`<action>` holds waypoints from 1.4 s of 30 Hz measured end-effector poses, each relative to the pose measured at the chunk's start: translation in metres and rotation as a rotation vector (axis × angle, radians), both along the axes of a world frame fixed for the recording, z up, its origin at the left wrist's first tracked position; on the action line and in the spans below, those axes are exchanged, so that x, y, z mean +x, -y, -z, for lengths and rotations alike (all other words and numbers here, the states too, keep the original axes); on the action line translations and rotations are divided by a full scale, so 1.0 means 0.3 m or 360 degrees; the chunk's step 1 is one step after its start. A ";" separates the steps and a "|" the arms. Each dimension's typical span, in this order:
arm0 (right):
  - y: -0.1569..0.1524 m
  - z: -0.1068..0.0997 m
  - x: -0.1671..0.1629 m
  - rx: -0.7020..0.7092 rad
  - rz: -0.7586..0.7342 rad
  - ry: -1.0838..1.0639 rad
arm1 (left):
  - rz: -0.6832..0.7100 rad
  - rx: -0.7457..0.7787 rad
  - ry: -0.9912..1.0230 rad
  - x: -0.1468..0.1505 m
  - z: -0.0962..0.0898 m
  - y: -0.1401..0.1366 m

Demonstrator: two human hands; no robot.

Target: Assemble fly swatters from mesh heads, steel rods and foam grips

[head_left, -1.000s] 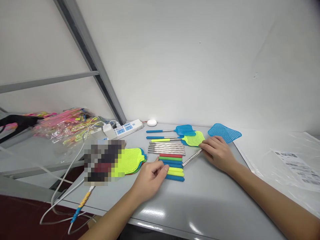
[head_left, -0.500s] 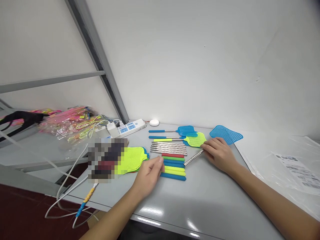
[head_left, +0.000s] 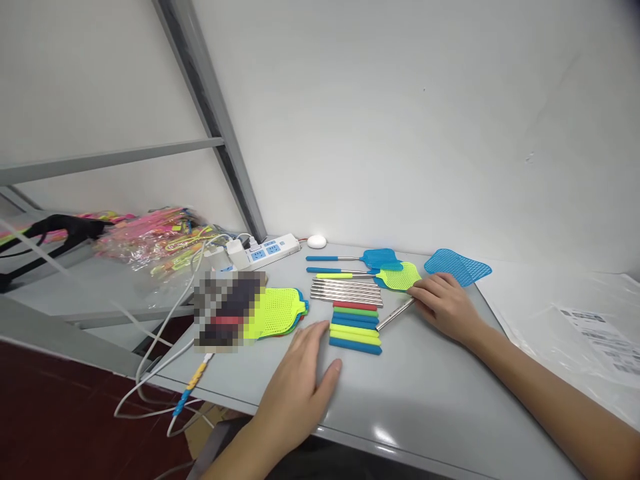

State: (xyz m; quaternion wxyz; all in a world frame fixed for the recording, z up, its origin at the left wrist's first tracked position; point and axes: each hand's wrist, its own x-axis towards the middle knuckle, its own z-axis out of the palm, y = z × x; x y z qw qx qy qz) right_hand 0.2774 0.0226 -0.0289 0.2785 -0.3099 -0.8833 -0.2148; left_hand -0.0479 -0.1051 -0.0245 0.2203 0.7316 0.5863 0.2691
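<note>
My right hand [head_left: 444, 307] pinches the far end of a metal telescopic rod [head_left: 394, 315], which slants down-left toward the coloured handle grips. Fingers apart and holding nothing, my left hand [head_left: 297, 383] is over the table just left of those grips. The row includes a red grip [head_left: 355, 306], a green grip [head_left: 356, 312], yellow-green ones, and a blue grip [head_left: 355, 346] nearest me. Behind it lie several metal rods [head_left: 346, 292] side by side. To the left is a stack of fly swatter heads with a yellow-green head [head_left: 280, 310] on top.
Assembled fly swatters, including a blue one [head_left: 381, 258] and a yellow-green one [head_left: 403, 275], lie at the back. Beyond my right hand is a loose blue mesh head [head_left: 457, 267]. A power strip [head_left: 274, 251] with cables, a white rounded object [head_left: 317, 241] and plastic-wrapped sheeting [head_left: 540, 300] flank them.
My left hand has come away from the left ends of the grips, toward me, and its fingers have spread. My right hand still holds the rod. The view has shifted slightly.
</note>
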 end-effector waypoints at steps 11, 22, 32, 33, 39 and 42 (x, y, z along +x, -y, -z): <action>0.000 0.000 -0.001 -0.0010 -0.0001 0.0011 | 0.0143 -0.0155 -0.0249 0.008 0.018 -0.001; 0.001 0.005 -0.005 0.0032 -0.0043 0.0041 | 0.0123 -0.0193 -0.0127 0.002 0.010 -0.002; 0.113 -0.169 -0.108 0.0256 -0.0169 0.0523 | 0.0148 0.0370 0.0053 -0.004 -0.064 0.038; 0.140 -0.194 -0.142 0.0267 -0.0185 0.0572 | 0.0200 0.0471 -0.0025 0.000 -0.090 0.052; 0.323 -0.276 -0.367 0.0271 -0.0242 0.0781 | 0.0331 0.0345 -0.0306 0.039 -0.199 0.140; 0.375 -0.308 -0.430 0.0312 -0.0322 0.0767 | 0.0278 0.0019 -0.0138 0.032 -0.199 0.145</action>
